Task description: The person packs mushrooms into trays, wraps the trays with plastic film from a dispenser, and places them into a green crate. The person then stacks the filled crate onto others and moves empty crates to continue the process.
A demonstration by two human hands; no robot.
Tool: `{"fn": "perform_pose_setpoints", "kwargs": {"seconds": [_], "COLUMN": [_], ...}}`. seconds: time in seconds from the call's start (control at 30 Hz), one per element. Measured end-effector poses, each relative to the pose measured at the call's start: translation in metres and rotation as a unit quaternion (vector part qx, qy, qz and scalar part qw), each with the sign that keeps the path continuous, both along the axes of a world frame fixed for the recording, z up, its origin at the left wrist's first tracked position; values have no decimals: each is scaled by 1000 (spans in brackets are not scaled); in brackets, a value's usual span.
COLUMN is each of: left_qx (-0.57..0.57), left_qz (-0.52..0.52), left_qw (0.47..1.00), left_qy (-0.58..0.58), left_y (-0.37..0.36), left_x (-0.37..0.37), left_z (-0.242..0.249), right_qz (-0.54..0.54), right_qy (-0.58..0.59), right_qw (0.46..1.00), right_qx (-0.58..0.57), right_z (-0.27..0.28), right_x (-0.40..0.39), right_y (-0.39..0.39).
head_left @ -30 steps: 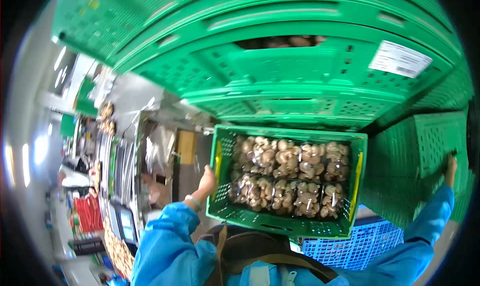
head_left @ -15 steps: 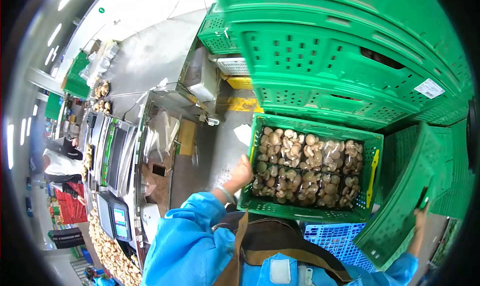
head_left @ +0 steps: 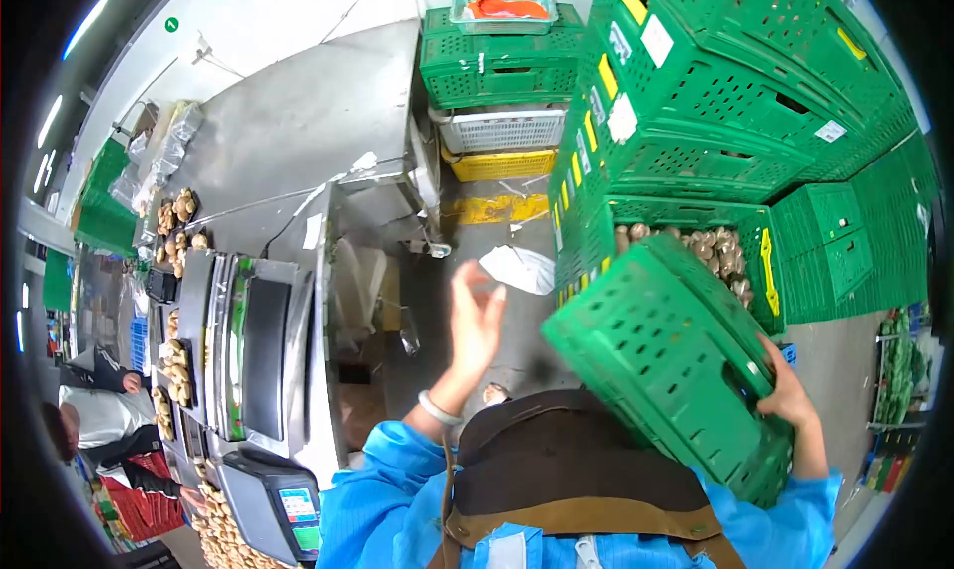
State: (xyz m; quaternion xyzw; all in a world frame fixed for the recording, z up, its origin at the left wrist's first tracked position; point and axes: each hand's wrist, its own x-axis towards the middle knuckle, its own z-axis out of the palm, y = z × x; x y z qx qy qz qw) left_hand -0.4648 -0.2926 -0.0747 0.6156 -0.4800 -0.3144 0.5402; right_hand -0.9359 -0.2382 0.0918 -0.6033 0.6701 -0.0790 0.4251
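Note:
A green perforated crate hangs tilted in front of my body. My right hand grips its right edge near the handle slot. Raised to the left of this crate, my left hand holds nothing, with thumb and fingers apart. Behind the tilted crate stands another green crate with a yellow handle, holding packed mushrooms; the held crate hides part of it. Tall stacked green crates with yellow clips rise just beyond.
Left are a steel table, a machine with a black belt, a scale with a lit screen and loose mushrooms. A co-worker stands far left. White and yellow crates sit at the back.
My left hand has let go of the mushroom crate and is raised. The empty green crate has swung from the right to the front of my body. The view has shifted.

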Motion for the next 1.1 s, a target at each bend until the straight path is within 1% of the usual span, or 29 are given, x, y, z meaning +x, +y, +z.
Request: {"fn": "perform_pose_setpoints", "kwargs": {"seconds": [0.03,0.07,0.13,0.2,0.27,0.3,0.33,0.37,0.47,0.5,0.57,0.6,0.67,0.7,0.77,0.8,0.83,0.87,0.93,1.0,1.07,1.1], "left_qx": [-34,-61,-121,-120,-75,-114,-153,-141,-97,-59,-69,-71,-72,-79,-101,-107,-113,-118,-132,-118,-58,-43], "left_qz": [14,22,-31,-151,-255,-299,-342,-359,-345,-343,-293,-263,-239,-231,-214,-203,-195,-192,-166,-140,-123,-119], "left_qw": [999,998,988,974,954,917,865,854,851,857,850,845,853,853,852,850,846,843,837,833,839,843], "left_qy": [20,-8,-92,-122,-140,-238,-332,-350,-383,-379,-432,-460,-459,-462,-466,-475,-483,-489,-504,-522,-527,-523], "left_y": [2,4,11,13,15,7,-4,-13,-46,-57,-79,-93,-124,-144,-176,-188,-196,-203,-210,-203,-189,-182], "left_x": [22,40,70,84,88,90,104,111,137,148,174,190,223,243,280,299,317,335,371,408,446,462], "left_z": [28,58,115,157,191,185,175,169,144,140,127,122,117,118,130,140,149,154,154,147,128,119], "right_qz": [57,117,205,270,345,357,365,378,439,436,439,445,463,474,469,461,436,467,490,521,527,530], "right_qy": [1,2,-11,-44,-61,-68,-75,-89,-95,-73,-40,-41,-44,1,-131,-197,-181,-186,-166,-93,-23,-11], "right_qw": [998,993,978,962,934,929,926,919,879,885,889,885,873,872,868,861,881,858,809,759,789,787], "right_qx": [3,5,25,-2,-69,-62,-58,-65,-163,-148,-119,-132,-150,-121,-97,-82,-38,-108,-279,-379,-316,-317], "right_z": [-1,-2,-8,-12,-17,-13,-10,-13,-21,-19,-17,-21,-25,-15,-20,-12,8,5,-23,-42,-40,-32], "right_x": [32,62,116,163,205,233,271,291,349,368,410,429,465,488,520,544,563,584,635,687,740,766], "right_y": [-11,-23,-46,-69,-95,-110,-126,-139,-177,-186,-216,-234,-269,-291,-352,-379,-406,-438,-498,-534,-556,-566]}}
